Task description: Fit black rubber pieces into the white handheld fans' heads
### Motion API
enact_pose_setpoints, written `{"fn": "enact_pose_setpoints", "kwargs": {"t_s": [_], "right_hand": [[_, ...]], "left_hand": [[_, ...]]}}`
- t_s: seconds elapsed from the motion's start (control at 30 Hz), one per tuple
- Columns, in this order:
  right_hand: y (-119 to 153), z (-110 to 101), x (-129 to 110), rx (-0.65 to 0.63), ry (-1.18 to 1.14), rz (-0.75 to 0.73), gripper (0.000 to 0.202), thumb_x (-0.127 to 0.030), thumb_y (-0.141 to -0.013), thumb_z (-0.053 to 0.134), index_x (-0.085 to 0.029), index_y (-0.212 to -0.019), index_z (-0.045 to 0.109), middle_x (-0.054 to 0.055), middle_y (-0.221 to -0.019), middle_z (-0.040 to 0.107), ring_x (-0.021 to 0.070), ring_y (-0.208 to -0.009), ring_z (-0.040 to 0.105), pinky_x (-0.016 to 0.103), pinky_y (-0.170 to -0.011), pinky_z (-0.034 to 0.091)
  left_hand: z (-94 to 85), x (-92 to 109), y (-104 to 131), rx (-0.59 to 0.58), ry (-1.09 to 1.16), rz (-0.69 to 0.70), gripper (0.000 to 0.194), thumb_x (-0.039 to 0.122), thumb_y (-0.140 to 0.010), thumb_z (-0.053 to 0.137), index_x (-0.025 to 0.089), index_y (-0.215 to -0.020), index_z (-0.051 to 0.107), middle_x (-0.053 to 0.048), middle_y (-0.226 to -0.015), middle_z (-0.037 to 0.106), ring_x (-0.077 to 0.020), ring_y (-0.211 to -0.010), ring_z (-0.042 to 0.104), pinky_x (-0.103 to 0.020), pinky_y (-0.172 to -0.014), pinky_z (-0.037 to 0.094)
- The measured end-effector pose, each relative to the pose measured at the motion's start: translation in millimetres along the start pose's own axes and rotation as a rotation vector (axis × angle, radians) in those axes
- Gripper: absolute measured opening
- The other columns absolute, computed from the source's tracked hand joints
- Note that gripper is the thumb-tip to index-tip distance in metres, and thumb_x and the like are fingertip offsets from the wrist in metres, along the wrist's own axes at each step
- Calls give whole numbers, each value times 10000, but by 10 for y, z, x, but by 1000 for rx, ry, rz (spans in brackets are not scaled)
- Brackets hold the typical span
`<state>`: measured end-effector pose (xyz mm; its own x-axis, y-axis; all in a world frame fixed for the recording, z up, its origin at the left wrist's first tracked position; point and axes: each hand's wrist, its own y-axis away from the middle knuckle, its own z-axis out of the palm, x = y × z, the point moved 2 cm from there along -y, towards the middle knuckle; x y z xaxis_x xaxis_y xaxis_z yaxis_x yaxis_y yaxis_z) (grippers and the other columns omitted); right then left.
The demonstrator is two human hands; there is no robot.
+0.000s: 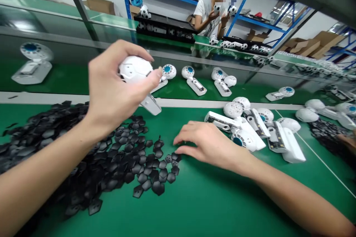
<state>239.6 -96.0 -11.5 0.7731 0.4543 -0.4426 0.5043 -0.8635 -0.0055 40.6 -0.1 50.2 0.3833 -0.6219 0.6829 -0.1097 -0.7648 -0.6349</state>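
My left hand [111, 85] grips a white ball-headed device [135, 67] with fingers and thumb around its round head. The head has a football-like panel pattern, and its pale stem hangs below my thumb. Under that hand spreads a heap of black pentagonal pieces [116, 166] on the green work surface. My right hand [208, 142] is low over the surface at the heap's right edge. Its fingers are bent, with a gap between thumb and fingertips and no piece visible between them. The thumb tip is close to the outermost black pieces.
Several white devices [250, 122] lie piled right of my right hand. More devices [195, 85] stand spaced along a green strip beyond a pale rail [194, 103]. At far right, a co-worker's hand [347, 139] is by another black heap. Across, a person [207, 13] holds football-patterned balls.
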Motion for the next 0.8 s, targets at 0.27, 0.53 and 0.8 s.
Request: {"fn": "enact_pose_setpoints", "kwargs": {"t_s": [0.27,0.53,0.8], "right_hand": [[-66,82,-83,-129,65,-30,219,-372,-1021,795,-192,-1144,814,60,-1081,808,262,-1018,712,393,-851,483],[-69,192,-184,-146,383,-267,160,-266,-1095,685,-170,-1046,804,69,-1049,795,260,-1014,651,408,-782,385],[-154,260,-274,-98,552,-381,266,-83,-1087,572,-150,-890,737,72,-860,729,244,-878,671,378,-735,402]], "left_hand": [[132,-105,64,-165,11,49,177,373,-907,799,225,-1002,776,-13,-1052,722,-180,-996,631,-252,-899,419],[82,-177,36,-172,40,-1,238,424,-931,801,220,-1052,778,-5,-1104,739,-190,-1030,655,-270,-939,440],[107,-249,-56,-106,184,-81,193,381,-963,764,220,-858,786,-8,-854,732,-181,-789,620,-299,-670,420]]}}
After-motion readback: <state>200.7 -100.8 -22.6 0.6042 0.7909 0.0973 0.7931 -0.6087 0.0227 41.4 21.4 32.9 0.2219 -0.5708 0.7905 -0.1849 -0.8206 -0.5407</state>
